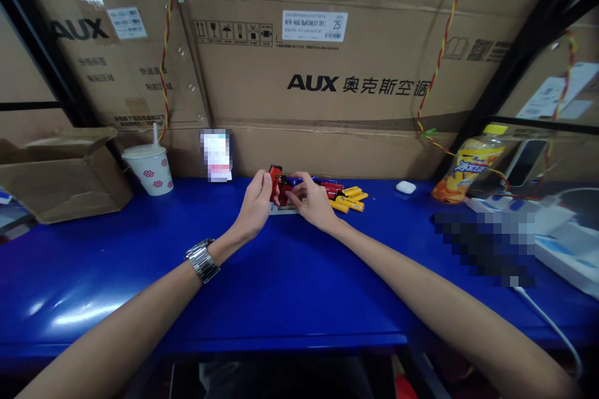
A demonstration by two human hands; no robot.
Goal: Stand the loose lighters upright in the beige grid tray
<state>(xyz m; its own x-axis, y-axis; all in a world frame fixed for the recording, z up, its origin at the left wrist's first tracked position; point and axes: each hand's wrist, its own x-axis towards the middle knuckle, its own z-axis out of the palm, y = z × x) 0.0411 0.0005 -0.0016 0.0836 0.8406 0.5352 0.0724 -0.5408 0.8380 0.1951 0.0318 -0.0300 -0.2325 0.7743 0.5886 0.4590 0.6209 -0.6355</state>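
My left hand (pixel 255 201) is closed around a red lighter (pixel 275 182) with a black top, held upright. Close beside it, my right hand (pixel 314 201) has its fingers bent inward, the tips near dark red pieces between the hands. What those fingertips grip, if anything, is too small to make out. Below both hands shows the pale edge of a shallow tray or box (pixel 283 211), mostly covered by them. Behind and right of my right hand lie several yellow lighters (pixel 349 203), some red ones (pixel 333 187) and blue ones (pixel 296 180).
On the blue table (pixel 262 299) stand a paper cup (pixel 152 169) with a straw, an open carton (pixel 70 177) and a lit, blurred screen (pixel 216 156). To the right are a white earbud case (pixel 405 187), a drink bottle (pixel 470 165) and a power strip (pixel 528 212). Large cardboard boxes (pixel 355 131) form the back.
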